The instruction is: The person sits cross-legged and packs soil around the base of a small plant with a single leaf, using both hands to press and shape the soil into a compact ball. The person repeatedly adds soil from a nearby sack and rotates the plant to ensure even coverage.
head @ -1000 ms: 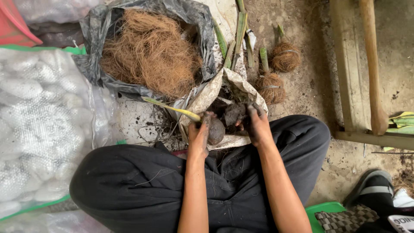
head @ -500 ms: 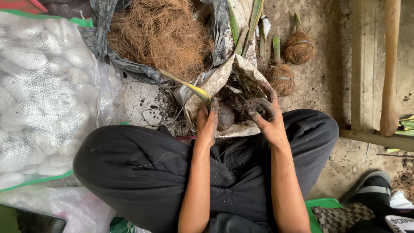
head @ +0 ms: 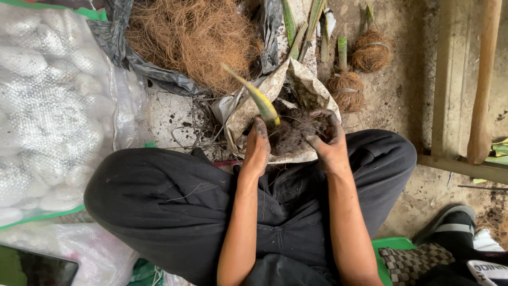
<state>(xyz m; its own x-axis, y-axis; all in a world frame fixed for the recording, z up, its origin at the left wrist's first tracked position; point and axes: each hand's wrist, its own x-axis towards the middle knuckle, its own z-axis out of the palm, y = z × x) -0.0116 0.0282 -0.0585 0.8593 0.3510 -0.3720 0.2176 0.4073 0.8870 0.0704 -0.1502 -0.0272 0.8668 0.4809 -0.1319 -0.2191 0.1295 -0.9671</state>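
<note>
A: What takes up most of the view?

B: A big clear sack of pale lumps fills the left side. Below the middle are the person's black trousers, knees spread wide over the dirty concrete floor.

A: And above the knees?

B: A black plastic bag lies open at the top, heaped with brown coconut fibre. A wooden frame stands at the right edge.

A: Where are the hands?

B: Both are over a crumpled paper sack just in front of the lap. The left hand and right hand are close together, cupped around a dark root ball of soil, pressing it from either side. Both are smeared with dirt.

A: Anything growing out of it?

B: A yellow-green shoot rises from the clump, tilted toward the upper left, just beside the left fingers.

A: Smaller things?

B: Two fibre-wrapped bundles with cut green stems sit on the floor beyond the paper sack, well apart from the hands. A dark shoe shows at the lower right.
</note>
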